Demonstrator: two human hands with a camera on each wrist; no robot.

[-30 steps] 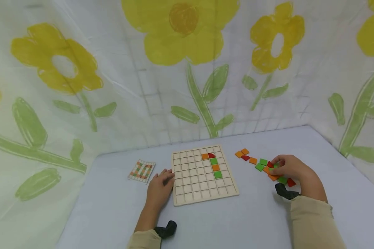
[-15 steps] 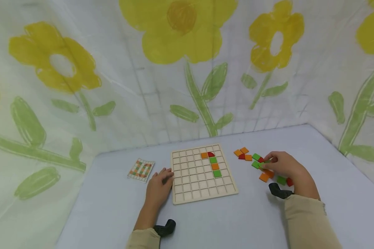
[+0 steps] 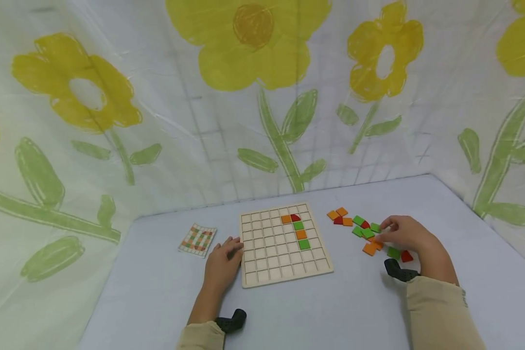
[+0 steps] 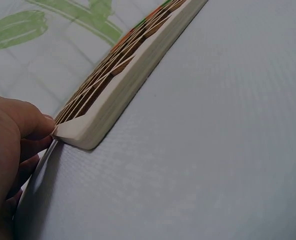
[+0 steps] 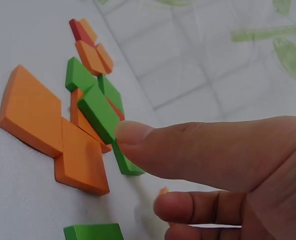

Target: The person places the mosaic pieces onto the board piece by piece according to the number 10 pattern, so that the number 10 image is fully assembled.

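Observation:
A wooden grid board (image 3: 271, 265) lies flat on the table and holds a short line of orange, red and green tiles (image 3: 301, 234). My left hand (image 3: 222, 265) rests on the table with its fingers (image 4: 23, 127) against the board's left edge (image 4: 123, 95). Right of the board, my right hand (image 3: 398, 234) hovers over the loose tiles. In the right wrist view its thumb tip (image 5: 133, 134) touches a green tile (image 5: 98, 114) that lies on top of orange ones (image 5: 35, 112). The index finger (image 5: 178, 207) is curled below and touches no tile. I see no tile pinched.
A small checked pattern card (image 3: 198, 239) lies left of the board. More orange (image 3: 342, 211), red (image 3: 407, 256) and green (image 3: 393, 253) tiles are scattered around my right hand. Flower-printed sheets wall in the table at the back and both sides.
My right hand reached left into the tile pile, then drew back slightly right, shifting a few green and orange tiles. My left hand and the board have not moved.

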